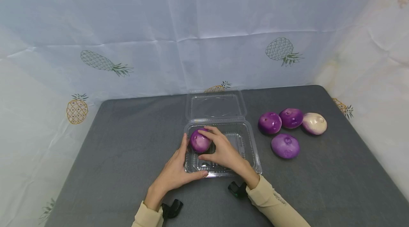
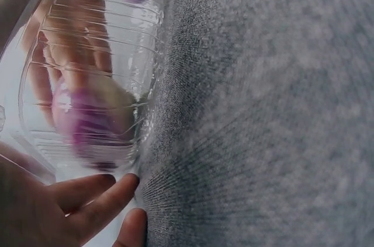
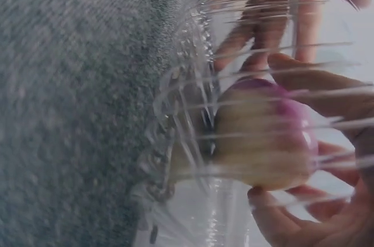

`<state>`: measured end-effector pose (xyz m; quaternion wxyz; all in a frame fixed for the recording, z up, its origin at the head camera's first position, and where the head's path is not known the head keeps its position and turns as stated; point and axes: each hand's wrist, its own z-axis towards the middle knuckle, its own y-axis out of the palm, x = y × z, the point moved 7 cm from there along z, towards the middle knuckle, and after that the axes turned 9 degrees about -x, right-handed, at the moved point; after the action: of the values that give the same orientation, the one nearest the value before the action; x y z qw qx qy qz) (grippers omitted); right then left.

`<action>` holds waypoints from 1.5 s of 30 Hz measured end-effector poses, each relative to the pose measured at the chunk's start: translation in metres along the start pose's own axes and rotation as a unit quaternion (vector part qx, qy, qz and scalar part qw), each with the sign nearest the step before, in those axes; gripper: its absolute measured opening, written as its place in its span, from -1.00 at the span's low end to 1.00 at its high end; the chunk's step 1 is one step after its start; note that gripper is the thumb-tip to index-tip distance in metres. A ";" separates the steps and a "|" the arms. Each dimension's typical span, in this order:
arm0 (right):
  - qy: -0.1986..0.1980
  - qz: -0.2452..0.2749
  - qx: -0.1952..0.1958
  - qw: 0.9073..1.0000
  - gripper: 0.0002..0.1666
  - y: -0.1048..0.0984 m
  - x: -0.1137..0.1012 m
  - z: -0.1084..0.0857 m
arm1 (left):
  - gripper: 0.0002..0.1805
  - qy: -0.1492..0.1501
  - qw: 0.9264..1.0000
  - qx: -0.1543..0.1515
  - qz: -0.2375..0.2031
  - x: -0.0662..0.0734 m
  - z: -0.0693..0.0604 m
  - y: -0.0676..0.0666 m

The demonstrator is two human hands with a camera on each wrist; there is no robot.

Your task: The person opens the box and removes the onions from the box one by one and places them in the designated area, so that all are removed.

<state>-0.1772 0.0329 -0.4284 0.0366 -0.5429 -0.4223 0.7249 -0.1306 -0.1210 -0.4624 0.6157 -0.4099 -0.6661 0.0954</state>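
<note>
A clear plastic clamshell container (image 1: 246, 149) lies on the table with its lid folded back. In its left part is a purple onion (image 1: 200, 142), pale on one side. My right hand (image 1: 223, 150) reaches over the container and holds this onion between thumb and fingers. Through the ribbed plastic in the right wrist view, the onion (image 3: 263, 136) shows with fingertips on both sides of it. My left hand (image 1: 175, 170) rests against the container's near left corner, its fingers straight along the left side and the thumb at the front rim.
Several more onions lie on the grey table (image 1: 134, 142) right of the container: two dark purple ones (image 1: 270, 123), a lighter purple one (image 1: 285, 146) and a mostly white one (image 1: 314, 123). A pineapple-print cloth (image 1: 191, 17) hangs behind the table.
</note>
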 end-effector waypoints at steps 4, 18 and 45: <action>0.015 0.005 0.002 1.000 -0.02 0.003 0.000 0.000 | 0.50 -0.004 1.000 -0.001 0.002 -0.002 0.000 0.000; 0.020 -0.006 0.033 0.999 -0.17 0.004 -0.001 0.000 | 0.51 0.004 1.000 -0.003 0.003 0.000 0.000 0.000; -0.009 -0.006 0.063 0.998 -0.15 -0.026 -0.019 -0.013 | 0.53 -0.004 1.000 0.001 -0.007 0.001 0.000 0.000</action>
<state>-0.1696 0.0479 -0.3979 0.0717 -0.5299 -0.3793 0.7552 -0.1309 -0.1206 -0.4620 0.6140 -0.4039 -0.6716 0.0936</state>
